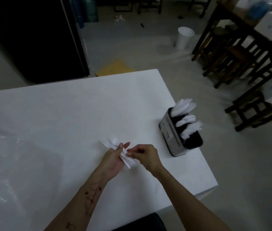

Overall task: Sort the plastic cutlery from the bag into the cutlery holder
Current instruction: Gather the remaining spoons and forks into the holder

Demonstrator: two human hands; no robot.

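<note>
White forks (113, 142) are showing between the hands over a white surface (81, 114); right of them, a black-and-silver cutlery holder (173, 139) is showing white cutlery (184, 107).

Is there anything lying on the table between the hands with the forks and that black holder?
No. In the head view, the stretch of white table between the forks in the hands and the cutlery holder is bare.

I hold a bunch of white plastic forks (115, 144) over the table, near the dark cutlery holder (180, 135) already stocked with cutlery.
</note>
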